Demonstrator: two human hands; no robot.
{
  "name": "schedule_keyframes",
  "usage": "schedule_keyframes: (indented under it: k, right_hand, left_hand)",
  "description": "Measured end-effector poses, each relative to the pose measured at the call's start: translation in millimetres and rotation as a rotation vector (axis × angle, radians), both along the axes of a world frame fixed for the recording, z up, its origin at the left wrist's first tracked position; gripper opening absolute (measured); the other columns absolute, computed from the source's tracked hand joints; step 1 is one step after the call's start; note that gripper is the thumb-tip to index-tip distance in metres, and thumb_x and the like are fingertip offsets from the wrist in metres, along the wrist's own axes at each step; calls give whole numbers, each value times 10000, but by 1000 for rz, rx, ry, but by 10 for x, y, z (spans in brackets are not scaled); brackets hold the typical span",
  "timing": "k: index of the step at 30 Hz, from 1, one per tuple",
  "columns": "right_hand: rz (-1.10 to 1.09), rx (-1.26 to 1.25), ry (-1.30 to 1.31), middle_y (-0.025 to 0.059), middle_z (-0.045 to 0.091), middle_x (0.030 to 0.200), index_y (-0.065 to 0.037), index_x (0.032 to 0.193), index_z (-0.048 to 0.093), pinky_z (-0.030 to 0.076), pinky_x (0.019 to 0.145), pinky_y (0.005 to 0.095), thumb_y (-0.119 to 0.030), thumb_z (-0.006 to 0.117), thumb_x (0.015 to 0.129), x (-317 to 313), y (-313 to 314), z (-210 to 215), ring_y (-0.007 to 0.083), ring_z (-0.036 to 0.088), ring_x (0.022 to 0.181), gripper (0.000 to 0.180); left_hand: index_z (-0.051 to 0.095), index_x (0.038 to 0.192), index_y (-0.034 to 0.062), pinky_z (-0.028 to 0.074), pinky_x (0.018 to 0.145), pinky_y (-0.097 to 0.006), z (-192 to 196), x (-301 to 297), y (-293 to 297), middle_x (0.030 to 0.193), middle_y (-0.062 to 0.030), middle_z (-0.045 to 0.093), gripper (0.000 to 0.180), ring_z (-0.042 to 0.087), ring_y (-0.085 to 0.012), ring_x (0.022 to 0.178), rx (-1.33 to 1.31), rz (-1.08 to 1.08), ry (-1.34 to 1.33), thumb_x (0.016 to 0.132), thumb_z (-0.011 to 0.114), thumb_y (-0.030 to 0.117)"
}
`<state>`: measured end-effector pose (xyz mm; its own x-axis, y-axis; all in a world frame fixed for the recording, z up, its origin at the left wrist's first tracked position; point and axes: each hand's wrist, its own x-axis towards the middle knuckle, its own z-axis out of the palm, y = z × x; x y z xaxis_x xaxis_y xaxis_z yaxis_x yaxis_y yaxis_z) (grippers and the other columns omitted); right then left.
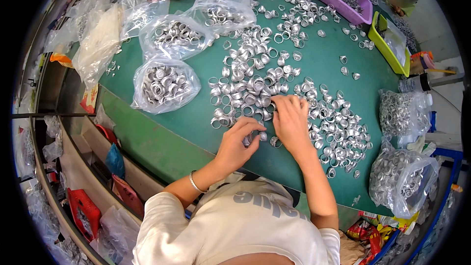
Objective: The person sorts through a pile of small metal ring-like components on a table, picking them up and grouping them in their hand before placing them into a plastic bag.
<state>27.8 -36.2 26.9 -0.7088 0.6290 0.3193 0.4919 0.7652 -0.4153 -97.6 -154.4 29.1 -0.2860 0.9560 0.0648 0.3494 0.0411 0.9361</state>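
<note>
Two hands sort silver metal rings on a green table.

The left hand (239,140) is pinched shut on a few rings (255,138) near the table's (196,122) front edge; the right hand (292,120) lies fingers-down on the loose ring heap (255,88), whether gripping cannot be told. Clear plastic bags (164,86) packed with rings sit at left, and more bags (405,176) at right. A purple tray (362,15) at the far side holds rings, beside a yellow-green tray (380,44) holding a clear bag.
</note>
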Motion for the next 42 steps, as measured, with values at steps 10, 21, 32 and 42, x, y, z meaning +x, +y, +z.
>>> schedule_keyframes:
  k: [10,21,32,42]
  right_hand:
    - [-56,-67,-41,73,602,808,-33,979,533,323,841,397,-67,670,701,-33,29,72,249,518,883,311]
    - [-197,-602,354,105,596,945,-29,1054,557,380,888,377,-96,627,800,-177,67,187,286,534,987,273]
    - [246,-186,58,95,534,1107,-78,967,617,355,930,446,-62,677,700,15,50,-115,310,494,1062,274]
    - [-74,-377,298,80,602,877,-35,874,609,395,842,378,-45,678,701,349,44,0,284,556,897,186]
  left_hand:
    - [577,1105,38,449,591,-239,-32,-42,-34,926,-67,590,334,571,-155,759,-71,-19,-252,776,619,-3]
    - [557,980,56,367,411,-183,-354,-176,-12,791,-54,564,284,558,-141,653,-498,-201,-1770,944,461,321]
    - [555,871,52,345,409,-196,-233,-167,-114,819,-49,548,228,473,-113,587,-400,-65,-1556,926,516,270]
    - [625,1014,-2,299,406,-181,-223,-164,-148,740,-19,554,207,472,-74,591,-322,-58,-1260,886,584,155]
